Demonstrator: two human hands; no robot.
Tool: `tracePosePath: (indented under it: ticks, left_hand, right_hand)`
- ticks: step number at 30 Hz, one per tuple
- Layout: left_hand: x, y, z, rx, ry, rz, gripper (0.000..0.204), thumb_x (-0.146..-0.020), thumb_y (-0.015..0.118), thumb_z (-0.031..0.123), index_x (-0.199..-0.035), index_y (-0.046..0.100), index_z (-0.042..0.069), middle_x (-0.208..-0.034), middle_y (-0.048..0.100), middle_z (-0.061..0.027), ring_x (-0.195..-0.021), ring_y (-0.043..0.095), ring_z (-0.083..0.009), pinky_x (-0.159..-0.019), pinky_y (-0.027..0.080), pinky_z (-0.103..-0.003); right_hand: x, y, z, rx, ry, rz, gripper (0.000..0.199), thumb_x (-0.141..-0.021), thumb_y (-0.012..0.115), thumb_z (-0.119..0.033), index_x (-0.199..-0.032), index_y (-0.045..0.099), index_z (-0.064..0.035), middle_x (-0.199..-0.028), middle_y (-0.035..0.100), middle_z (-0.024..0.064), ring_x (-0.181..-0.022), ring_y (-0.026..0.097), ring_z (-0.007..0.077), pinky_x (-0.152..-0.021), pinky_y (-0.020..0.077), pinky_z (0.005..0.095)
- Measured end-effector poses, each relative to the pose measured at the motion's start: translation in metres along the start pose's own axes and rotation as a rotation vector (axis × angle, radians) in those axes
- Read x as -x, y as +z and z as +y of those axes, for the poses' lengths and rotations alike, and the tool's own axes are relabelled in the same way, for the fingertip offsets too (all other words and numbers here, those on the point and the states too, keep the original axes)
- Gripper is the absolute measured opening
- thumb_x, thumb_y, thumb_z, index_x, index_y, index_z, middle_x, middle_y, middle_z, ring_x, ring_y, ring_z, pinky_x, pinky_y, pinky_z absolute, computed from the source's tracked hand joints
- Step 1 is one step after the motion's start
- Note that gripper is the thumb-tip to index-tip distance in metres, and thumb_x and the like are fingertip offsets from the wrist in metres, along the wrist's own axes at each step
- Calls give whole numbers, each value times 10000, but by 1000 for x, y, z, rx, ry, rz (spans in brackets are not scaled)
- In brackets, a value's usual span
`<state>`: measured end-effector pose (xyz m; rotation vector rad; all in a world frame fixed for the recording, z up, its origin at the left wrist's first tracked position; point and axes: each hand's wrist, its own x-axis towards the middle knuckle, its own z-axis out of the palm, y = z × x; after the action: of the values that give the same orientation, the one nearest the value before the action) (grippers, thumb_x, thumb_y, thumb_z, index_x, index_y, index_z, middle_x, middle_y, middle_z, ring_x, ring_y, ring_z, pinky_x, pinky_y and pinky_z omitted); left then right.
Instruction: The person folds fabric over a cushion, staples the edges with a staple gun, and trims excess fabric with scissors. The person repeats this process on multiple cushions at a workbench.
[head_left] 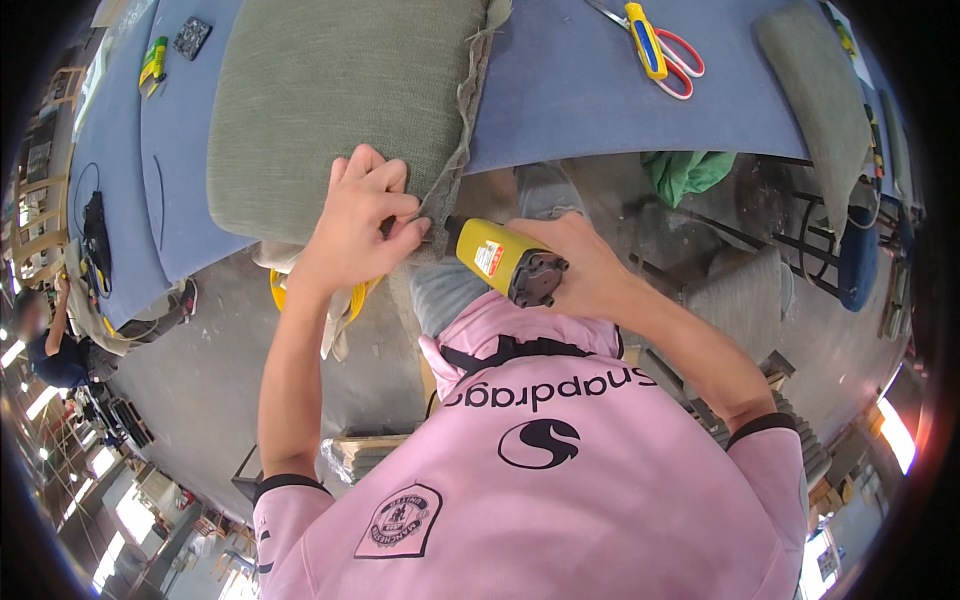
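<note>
A green-grey upholstered cushion [335, 100] lies on the blue-covered table, its frayed fabric edge [465, 110] running down its right side. At the cushion's near right corner, my left hand [355, 225] pinches the loose fabric edge between thumb and fingers, with its knuckles against the cushion. Just to the right, my right hand [580, 265] grips a yellow and black tool that looks like a staple gun [495, 255]. The tool's dark nose points at that same corner, close to my left fingertips. Whether the nose touches the fabric is hard to tell. My palm hides the tool's handle.
Red-and-white-handled scissors [690, 80] and a yellow-blue-handled tool [647, 42] lie on the blue table [600, 125]. Grey-green fabric [815, 95] hangs over its right edge. Green cloth [690, 172] is below. A yellow-green tool [153, 65] lies far left; another person [60, 340] is beyond.
</note>
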<state>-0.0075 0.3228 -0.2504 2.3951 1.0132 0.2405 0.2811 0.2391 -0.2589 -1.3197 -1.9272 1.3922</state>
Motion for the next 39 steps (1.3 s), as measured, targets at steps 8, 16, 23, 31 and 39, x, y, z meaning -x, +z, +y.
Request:
tracePosePath:
  ticks: [8,16,23,31,39]
  left_hand:
    - [0,12,-12,89,15,40,324,-747,807,227,-630,554,64,-819,428,-27,-915,417,-269,-817,279,-405]
    - [50,18,20,-97,-65,91,631,-732,893,363,-1278,680,131,-1392,512,-155,-1365,431,-428,-1194,298,-567]
    - [69,68,26,-490,-175,312,884,-655,914,151,-1488,622,189,-1708,384,-172,-1585,296,-473,-1289,248,-638]
    - [15,-93,103,-405,103,793,727,-640,955,176,-1326,731,88,-1307,752,-123,-1219,709,-360,-1064,557,-455]
    - [95,-217,170,466,-137,1234,436,-1046,751,324,-1285,724,-39,-1084,764,-30,-973,668,-105,-864,531,-273]
  right_hand:
    - [11,35,48,-24,-25,90,717,-643,912,-161,-1311,699,-12,-1082,753,244,-1062,660,470,-961,534,486]
    - [25,4,25,213,104,-5,700,-728,913,-260,-1346,691,-20,-1143,760,224,-1085,676,444,-993,548,481]
    - [87,-146,59,224,435,658,520,-879,864,-325,-1258,735,6,-1006,802,154,-858,739,222,-844,576,365]
    - [38,-276,112,1090,540,771,730,-1001,675,-539,-1577,512,-122,-1404,691,210,-1298,641,432,-1071,505,541]
    - [-26,-161,27,-323,-217,732,810,-1133,488,-535,-1713,267,-14,-1706,386,266,-1594,367,344,-1296,277,438]
